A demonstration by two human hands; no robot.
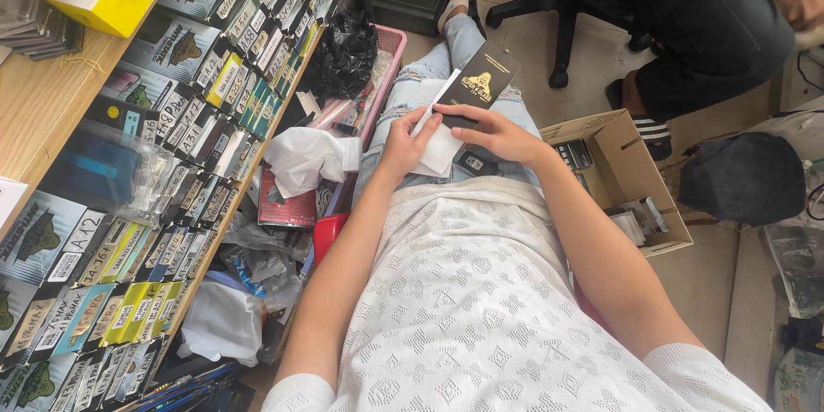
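Sitting with both hands meeting over the lap. Left hand [402,144] pinching a white paper sleeve [438,142], fingers curled closed around its edge. Right hand [496,133] gripping the lower end of a flat black packet [477,84], fingers closed on it, thumb lying across its front. Packet tilting up and away over the knees in pale jeans [459,43], partly tucked against the white sleeve. Resting just left: a pink basket [388,69] holding black bags. Standing to the right on the floor: an open cardboard box [622,176]. Running along the far left: a shelf of packaged cases [184,86].
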